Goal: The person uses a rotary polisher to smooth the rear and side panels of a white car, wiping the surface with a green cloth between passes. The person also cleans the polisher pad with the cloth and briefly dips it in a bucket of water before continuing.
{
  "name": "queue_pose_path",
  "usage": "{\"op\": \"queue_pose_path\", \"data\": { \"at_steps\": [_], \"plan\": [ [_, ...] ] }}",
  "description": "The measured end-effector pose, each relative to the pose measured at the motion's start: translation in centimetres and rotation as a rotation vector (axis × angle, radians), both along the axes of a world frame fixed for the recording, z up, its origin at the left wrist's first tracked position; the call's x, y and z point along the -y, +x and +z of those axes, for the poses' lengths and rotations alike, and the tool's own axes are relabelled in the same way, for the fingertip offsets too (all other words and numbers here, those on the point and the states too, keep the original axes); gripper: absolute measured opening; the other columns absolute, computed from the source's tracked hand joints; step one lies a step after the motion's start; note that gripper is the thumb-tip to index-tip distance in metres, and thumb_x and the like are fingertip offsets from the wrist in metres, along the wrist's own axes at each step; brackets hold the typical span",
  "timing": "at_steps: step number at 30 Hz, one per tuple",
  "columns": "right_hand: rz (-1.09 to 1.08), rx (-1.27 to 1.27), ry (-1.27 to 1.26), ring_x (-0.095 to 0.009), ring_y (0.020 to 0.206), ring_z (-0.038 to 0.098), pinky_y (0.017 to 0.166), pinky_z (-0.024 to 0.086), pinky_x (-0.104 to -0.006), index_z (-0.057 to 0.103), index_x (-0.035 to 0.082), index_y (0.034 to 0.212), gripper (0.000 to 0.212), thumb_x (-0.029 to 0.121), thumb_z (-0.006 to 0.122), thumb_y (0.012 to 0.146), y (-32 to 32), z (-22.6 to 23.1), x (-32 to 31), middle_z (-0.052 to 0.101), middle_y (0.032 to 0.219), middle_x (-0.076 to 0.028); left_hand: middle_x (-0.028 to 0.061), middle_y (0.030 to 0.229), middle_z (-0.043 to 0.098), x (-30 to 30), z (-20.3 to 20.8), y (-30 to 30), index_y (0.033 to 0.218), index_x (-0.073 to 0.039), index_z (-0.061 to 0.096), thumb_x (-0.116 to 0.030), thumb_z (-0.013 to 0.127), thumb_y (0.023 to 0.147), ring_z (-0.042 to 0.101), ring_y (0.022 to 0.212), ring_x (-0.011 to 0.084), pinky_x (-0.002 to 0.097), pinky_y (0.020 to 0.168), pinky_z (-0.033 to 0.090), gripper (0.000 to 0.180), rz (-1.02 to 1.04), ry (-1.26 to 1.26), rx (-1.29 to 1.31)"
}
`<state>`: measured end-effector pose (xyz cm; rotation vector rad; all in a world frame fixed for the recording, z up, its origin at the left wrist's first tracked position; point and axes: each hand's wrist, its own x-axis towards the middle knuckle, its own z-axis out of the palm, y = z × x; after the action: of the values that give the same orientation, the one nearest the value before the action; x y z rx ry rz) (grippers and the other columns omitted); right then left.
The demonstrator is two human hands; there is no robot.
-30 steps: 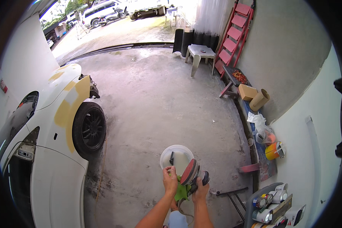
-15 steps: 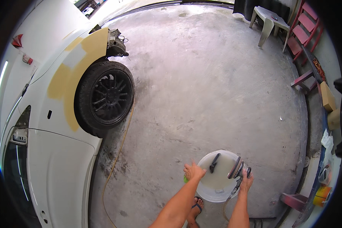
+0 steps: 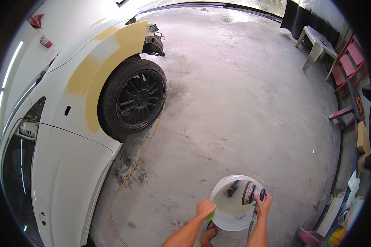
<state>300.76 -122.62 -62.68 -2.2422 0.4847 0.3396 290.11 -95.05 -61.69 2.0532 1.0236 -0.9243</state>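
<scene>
A white round tub [image 3: 220,221] with cloudy water stands on the floor before me. My right hand [image 3: 264,204] grips a round-pad sander [image 3: 249,192] above the tub's right side, its pad turned on edge. A hose [image 3: 252,224] runs down from the sander past the tub. At the left rim, my left hand [image 3: 205,207] is closed around a small bright green thing [image 3: 211,216], mostly hidden by the fingers; whether it is a sponge or a cloth I cannot tell. A black tool [image 3: 232,188] leans inside the tub.
On the left is a white car [image 3: 74,152] with yellowish filler [image 3: 105,78] around its front wheel arch and a black wheel [image 3: 138,99]. A tan hose [image 3: 142,154] crosses the floor. A pale plastic table [image 3: 317,43] and red steps [image 3: 350,61] line the right wall.
My view has shifted, so the car appears farther right. The left hand's fingers have drawn together around the green thing at the tub's rim. The sander stays in my right hand over the tub.
</scene>
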Motion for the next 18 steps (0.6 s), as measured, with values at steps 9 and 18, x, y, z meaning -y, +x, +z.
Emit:
{"op": "queue_pose_path", "data": {
  "at_steps": [9,18],
  "plan": [
    [0.369,0.073,0.202,-0.039,0.121,0.063,0.109,0.048,-0.0461,0.063,-0.005,0.13,0.083,0.036,0.097,0.066,-8.9,16.1,-18.0,0.066,0.128,-0.022,0.0282,0.131,0.072,-3.6,15.6,-16.5,0.134,0.0,0.071,-0.036,0.061,0.086,0.067,0.128,0.0451,0.0504,0.108,0.052,0.061,0.74,0.058,-0.186],
    [0.802,0.086,0.621,-0.026,0.104,0.065,0.096,0.053,-0.0385,0.058,0.001,0.136,0.084,0.019,0.098,0.065,-37.7,34.0,-37.6,0.065,0.115,-0.013,0.0266,0.136,0.07,-13.0,19.4,-47.1,0.129,0.001,0.073,-0.045,0.057,0.088,0.066,0.132,0.0407,0.0453,0.111,0.052,0.064,1.123,-0.02,-0.068]
  ]
}}
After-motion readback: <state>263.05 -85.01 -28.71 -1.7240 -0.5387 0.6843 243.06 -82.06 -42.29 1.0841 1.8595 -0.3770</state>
